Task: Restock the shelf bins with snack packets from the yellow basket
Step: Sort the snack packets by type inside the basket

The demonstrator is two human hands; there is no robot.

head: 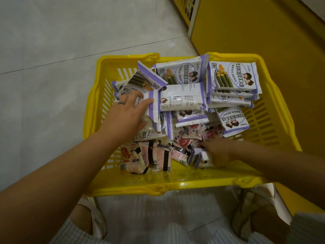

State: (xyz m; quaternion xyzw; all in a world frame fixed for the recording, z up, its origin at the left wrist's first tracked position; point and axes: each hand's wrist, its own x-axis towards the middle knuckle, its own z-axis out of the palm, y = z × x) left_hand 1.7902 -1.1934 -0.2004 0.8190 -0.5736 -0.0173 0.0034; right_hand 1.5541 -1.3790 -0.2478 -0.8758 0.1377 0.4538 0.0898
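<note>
A yellow basket [177, 186] stands on the floor in front of me, heaped with white-and-purple snack packets [182, 96]. Smaller pink-and-white packets [156, 156] lie along its near side. My left hand [126, 113] reaches in at the left, its fingers closed around a bundle of purple packets [153, 110]. Low at the right of the basket, my right hand [218, 152] grips two small purple packets [197, 158] standing on edge.
The basket sits on pale floor tiles [52, 67]. A yellow shelf unit base [263, 32] runs along the right, close to the basket's right wall. My knees and a sandalled foot [255, 208] are at the bottom of the view.
</note>
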